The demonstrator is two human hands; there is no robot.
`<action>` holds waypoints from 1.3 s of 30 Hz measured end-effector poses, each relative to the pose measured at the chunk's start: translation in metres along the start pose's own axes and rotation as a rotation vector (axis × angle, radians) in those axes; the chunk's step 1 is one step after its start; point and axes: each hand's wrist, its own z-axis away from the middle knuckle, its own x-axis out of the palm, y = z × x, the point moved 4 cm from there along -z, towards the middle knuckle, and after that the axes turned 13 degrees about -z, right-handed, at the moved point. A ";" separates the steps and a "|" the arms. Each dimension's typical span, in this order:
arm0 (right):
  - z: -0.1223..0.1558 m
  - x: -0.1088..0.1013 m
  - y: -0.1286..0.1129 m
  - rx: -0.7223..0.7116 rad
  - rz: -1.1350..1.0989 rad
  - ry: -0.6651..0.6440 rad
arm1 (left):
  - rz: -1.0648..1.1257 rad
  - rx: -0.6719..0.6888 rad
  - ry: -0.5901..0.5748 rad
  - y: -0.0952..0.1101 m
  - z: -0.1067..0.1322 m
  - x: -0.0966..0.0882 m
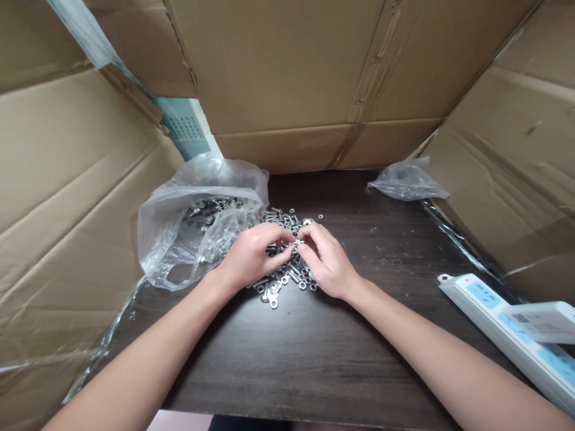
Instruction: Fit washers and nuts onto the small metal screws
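Both my hands meet over a pile of loose bolts, nuts and washers point(294, 275) on the dark table. My left hand point(255, 250) is closed, thumb and forefinger pinching one end of a small metal bolt point(296, 242). From the other side my right hand point(327, 258) pinches the same piece, with its fingertips around what looks like a nut on the bolt. The tips nearly touch, so the exact fit between the parts is too small to make out. Just left of my left hand lies a clear plastic bag point(166, 209) with more hardware inside.
Cardboard walls point(287, 72) enclose the dark wooden table point(386, 251) at the back and both sides. A small clear bag point(408, 179) lies at the back right. A white power strip point(489, 317) with a plugged-in adapter point(545, 320) runs along the right.
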 end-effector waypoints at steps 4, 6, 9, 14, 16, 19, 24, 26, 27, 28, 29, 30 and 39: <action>0.000 0.000 0.000 0.017 -0.008 -0.012 | 0.009 0.012 -0.019 0.001 0.000 0.001; -0.001 0.000 0.001 0.024 -0.017 -0.015 | 0.016 0.018 -0.029 0.002 0.000 0.001; -0.001 -0.001 0.001 0.013 -0.023 -0.007 | 0.018 0.021 -0.033 0.002 0.000 0.001; -0.001 -0.001 0.002 -0.005 -0.022 0.004 | 0.022 0.020 -0.036 0.003 -0.001 0.000; -0.001 0.000 0.002 -0.013 -0.017 -0.001 | 0.029 0.025 -0.026 0.004 -0.001 0.000; -0.001 0.001 0.003 -0.012 -0.006 -0.013 | 0.037 0.023 -0.018 0.004 -0.001 0.001; -0.001 0.000 0.002 -0.001 0.020 0.026 | 0.055 -0.005 -0.019 0.002 0.000 0.001; -0.001 -0.002 0.002 0.009 0.013 0.042 | 0.054 -0.014 -0.022 0.001 0.000 0.001; 0.000 -0.002 0.001 0.012 0.010 0.039 | 0.053 -0.016 -0.024 0.001 0.001 0.002; 0.000 -0.002 0.001 0.013 0.009 0.028 | 0.053 -0.017 -0.029 0.000 0.001 0.002; 0.000 -0.002 0.000 0.010 0.010 0.015 | 0.055 -0.017 -0.032 0.000 0.002 0.002; 0.000 -0.001 0.000 0.006 0.015 0.002 | 0.056 -0.018 -0.034 -0.001 0.002 0.003; 0.000 0.001 0.001 -0.010 0.048 -0.009 | 0.038 0.005 -0.020 0.002 0.002 0.004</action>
